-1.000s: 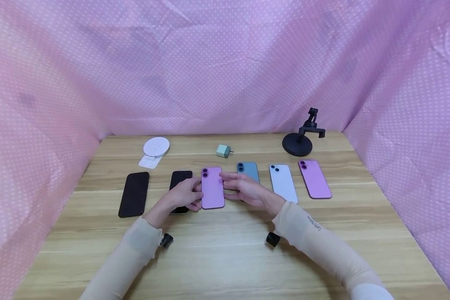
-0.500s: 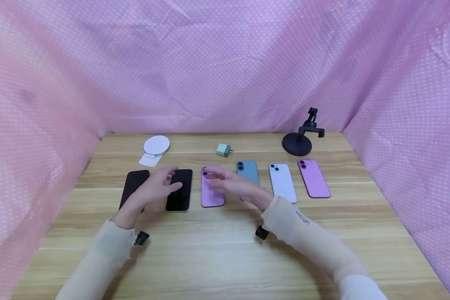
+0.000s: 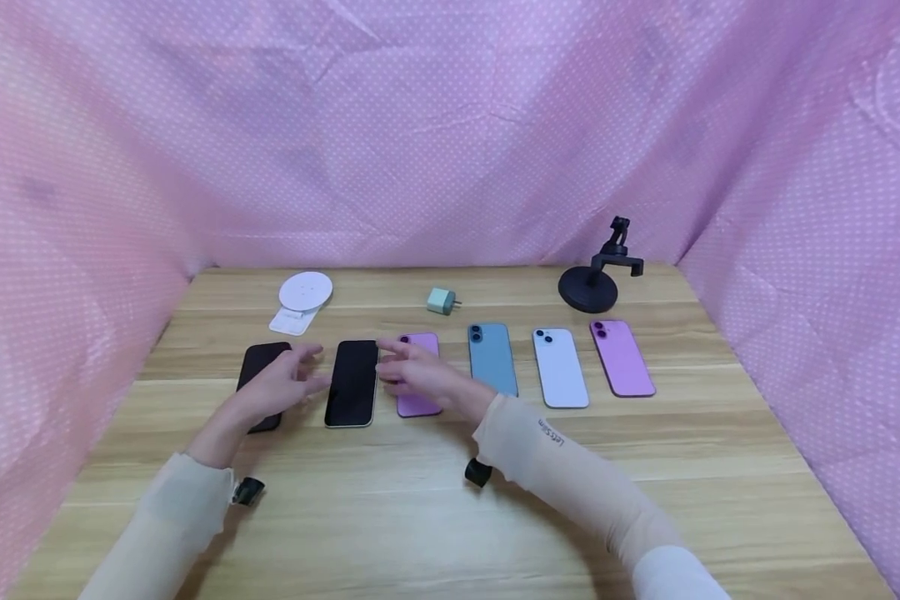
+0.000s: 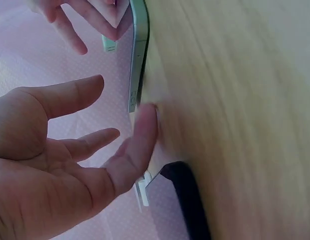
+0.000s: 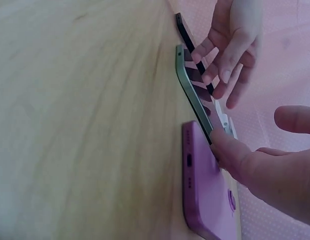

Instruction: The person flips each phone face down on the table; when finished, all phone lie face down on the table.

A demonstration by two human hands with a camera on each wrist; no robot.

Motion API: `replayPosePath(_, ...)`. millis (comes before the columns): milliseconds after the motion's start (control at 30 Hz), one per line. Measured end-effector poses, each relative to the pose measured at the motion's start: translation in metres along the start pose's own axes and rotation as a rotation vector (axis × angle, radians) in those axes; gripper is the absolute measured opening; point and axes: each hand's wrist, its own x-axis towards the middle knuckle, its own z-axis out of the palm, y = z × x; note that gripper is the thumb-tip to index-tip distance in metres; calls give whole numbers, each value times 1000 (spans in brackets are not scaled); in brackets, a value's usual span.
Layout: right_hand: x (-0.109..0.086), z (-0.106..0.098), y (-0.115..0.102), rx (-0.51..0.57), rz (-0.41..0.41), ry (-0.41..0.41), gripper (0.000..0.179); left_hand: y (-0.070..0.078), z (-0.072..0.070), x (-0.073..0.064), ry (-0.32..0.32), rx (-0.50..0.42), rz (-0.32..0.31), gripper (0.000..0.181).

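A screen-up phone [image 3: 351,383] with a pale green edge [image 5: 190,95] lies between the two hands. My left hand [image 3: 273,387], fingers spread and holding nothing, hovers beside its left edge, over a dark phone [image 3: 253,362] that it partly covers. Over the near-left pink phone [image 3: 418,407] reaches my right hand [image 3: 427,375], its fingers extended to the green-edged phone's right side. In the right wrist view one finger [image 5: 227,150] overlaps that phone's edge; I cannot tell whether it touches. The pink phone lies camera-side up, partly hidden by the right hand.
Farther right lie a blue phone [image 3: 492,358], a white phone [image 3: 560,368] and another pink phone [image 3: 622,358], backs up. Behind the row are a white round stand [image 3: 305,292], a green charger plug [image 3: 441,301] and a black phone holder [image 3: 588,289].
Both hands have left the pink phone and moved left. The left hand passed over the green-edged phone to its left side; the right hand now reaches its right side.
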Motion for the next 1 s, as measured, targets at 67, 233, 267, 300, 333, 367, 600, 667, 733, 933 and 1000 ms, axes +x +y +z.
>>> replayPosePath(67,0,2,2,16,16,2,62,-1,3,0,-14,-45,-21,68)
replayPosePath(233,2,7,7,51,36,-20,60,-4,11,2,-31,-100,-17,67)
replayPosePath(267,2,8,8,59,39,-21,60,-4,13,2,-28,-98,-13,66)
replayPosePath(300,2,9,9,66,42,-22,60,-4,14,3,-25,-89,-6,66)
replayPosePath(333,3,10,10,73,45,-22,59,-3,14,3,-22,-81,-2,66)
replayPosePath(367,3,10,12,81,45,-18,59,-3,15,4,-18,-71,-1,67)
replayPosePath(600,0,12,14,161,33,12,58,1,22,9,8,-61,-17,62)
replayPosePath(667,1,13,14,179,31,17,59,2,23,10,9,-64,-37,61)
replayPosePath(733,1,14,14,191,33,21,59,3,23,9,5,-65,-53,63)
replayPosePath(933,0,12,11,245,41,-1,62,7,21,6,-3,-80,-83,66)
replayPosePath(1000,-1,11,9,268,38,-20,63,8,21,6,-3,-90,-83,67)
